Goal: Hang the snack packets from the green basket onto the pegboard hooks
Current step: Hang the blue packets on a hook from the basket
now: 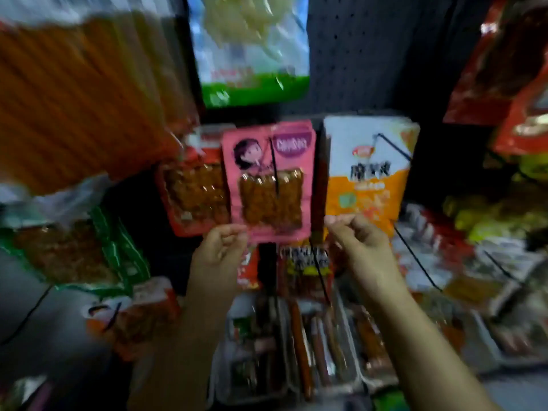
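A pink snack packet [268, 179] with a cartoon face hangs on a black hook [275, 170] of the dark pegboard [370, 54]. My left hand [221, 250] pinches the packet's lower left corner. My right hand [357, 237] is curled into a fist just right of the packet's lower right corner, in front of the bottom edge of a white and orange packet [367, 167]. Nothing shows inside that fist. A green edge [388, 401] at the bottom may be the basket; blur hides which.
Packets crowd the board: a red one [192, 191] behind the pink, a blue-green bag [252, 48] above, long orange packs [74, 99] upper left, red bags [510, 69] upper right. Sausage packs [302, 345] hang below my hands. Bare hooks [415, 259] jut out at right.
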